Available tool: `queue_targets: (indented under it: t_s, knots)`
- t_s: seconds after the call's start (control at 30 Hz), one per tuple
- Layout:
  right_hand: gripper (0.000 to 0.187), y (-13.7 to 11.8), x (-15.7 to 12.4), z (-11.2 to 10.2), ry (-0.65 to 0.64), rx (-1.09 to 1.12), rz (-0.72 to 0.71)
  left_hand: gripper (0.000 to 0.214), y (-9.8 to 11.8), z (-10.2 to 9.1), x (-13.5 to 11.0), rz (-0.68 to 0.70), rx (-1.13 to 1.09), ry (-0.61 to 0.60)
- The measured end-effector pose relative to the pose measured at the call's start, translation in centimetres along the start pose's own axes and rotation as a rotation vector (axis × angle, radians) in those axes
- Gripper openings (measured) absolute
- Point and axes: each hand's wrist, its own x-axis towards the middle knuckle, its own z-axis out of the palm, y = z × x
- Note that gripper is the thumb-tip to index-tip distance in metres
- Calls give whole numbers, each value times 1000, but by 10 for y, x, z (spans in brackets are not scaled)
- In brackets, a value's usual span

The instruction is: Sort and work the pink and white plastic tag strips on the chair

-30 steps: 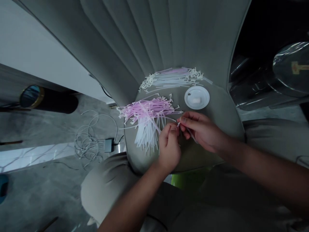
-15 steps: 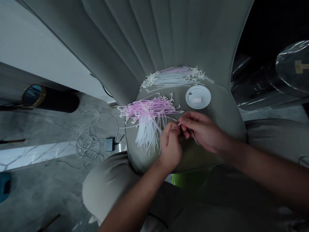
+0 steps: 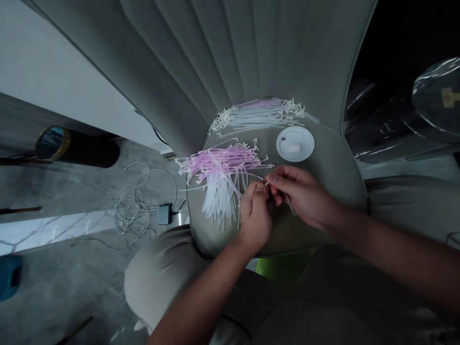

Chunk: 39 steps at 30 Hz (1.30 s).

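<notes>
My left hand [image 3: 256, 211] and my right hand [image 3: 298, 191] meet fingertip to fingertip over the chair seat, both closed in a pinch. Between them shows a small white end piece [image 3: 266, 183], too small to make out well. A thin translucent tube [image 3: 290, 205] curves down out of my right hand. Just left of my hands lies a heap of pink tubes [image 3: 226, 160] with small white T-shaped ends, on top of a bundle of plain white tubes [image 3: 218, 201]. Behind it, a row of whitish tubes [image 3: 260, 116] with similar ends spreads across the seat.
A white dish [image 3: 305, 153] holding a small white block stands behind my right hand. The grey chair seat [image 3: 334, 177] rises into a ribbed backrest [image 3: 273, 52]. On the floor at left lie coiled thin wires [image 3: 131, 206] joined to a dark box [image 3: 165, 214], and a black cylinder [image 3: 91, 151].
My hands keep nearly the same pinch on the tube. The view has shifted very slightly; the piles and the dish stay as they were.
</notes>
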Motion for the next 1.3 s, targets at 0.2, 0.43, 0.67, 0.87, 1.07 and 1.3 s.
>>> queue_targets:
  t_s: [0.2,0.43,0.67,0.87,1.07,1.3]
  knots:
    - [23,1,0,0,13,-18,2,34,0,-1,0,11,31,0]
    - [23,1,0,1,32,-24,-5,34,-3,-1,2,17,36,-11]
    - [22,3,1,1,42,-16,-10,34,-2,-1,2,27,43,-8]
    - [21,3,1,1,71,-130,-37,33,-6,-4,2,44,89,-33]
    - [21,-4,-1,0,54,-212,-92,35,-2,-8,4,94,219,-53]
    - [19,-20,-2,-3,-23,-265,-129,35,17,-11,7,268,347,-185]
